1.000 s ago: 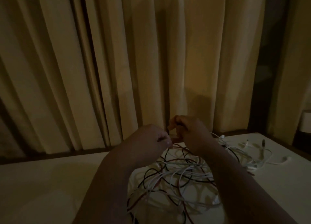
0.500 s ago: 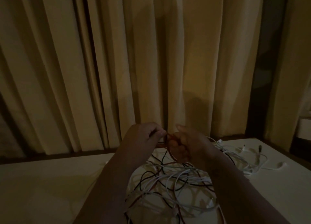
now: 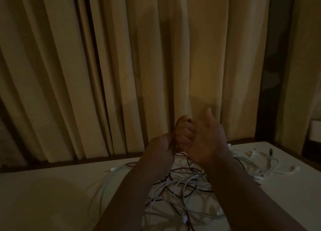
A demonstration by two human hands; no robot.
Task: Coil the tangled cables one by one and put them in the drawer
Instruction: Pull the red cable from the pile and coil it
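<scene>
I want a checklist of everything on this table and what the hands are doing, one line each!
Surface: pale table, dimly lit.
Job's things: red cable looped around the right hand's fingers; drawer not seen.
Clutter: nothing seen.
Hands: left hand pinches the red cable; right hand raised, wrapped by it.
Cables: tangled pile of white, black and red cables under the forearms.
Surroundings: beige curtain behind.

A red cable (image 3: 175,135), white and black cables (image 3: 182,185), a white table (image 3: 52,196), beige curtains (image 3: 121,66)
</scene>
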